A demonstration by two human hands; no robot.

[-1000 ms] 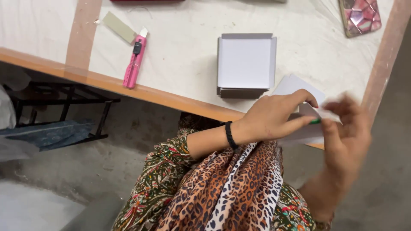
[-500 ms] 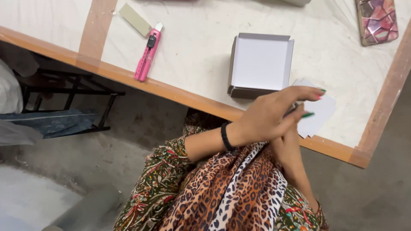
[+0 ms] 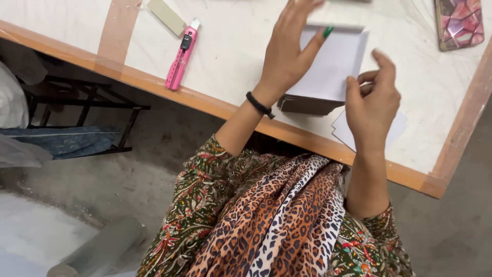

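Observation:
A shallow square white box point(image 3: 333, 72) with brown sides stands on the white table point(image 3: 230, 56) near its front edge. My left hand point(image 3: 287, 51), a black band on its wrist, lies spread over the box's left and far part, blurred, with a green-nailed finger on the far rim. My right hand point(image 3: 371, 97) hovers at the box's right side, fingers loosely curled, with nothing visible in it. White paper sheets point(image 3: 397, 134) lie flat on the table under my right hand.
A pink utility knife point(image 3: 180, 56) and a beige bar point(image 3: 166, 16) lie at the left. A patterned flat case point(image 3: 458, 23) is at the far right. The table has an orange wooden edge point(image 3: 154, 82). A black metal rack point(image 3: 87, 102) stands below left.
Both hands have left the white sheets, which now lie on the table, and have moved up to the box. The view has shifted nearer to the table.

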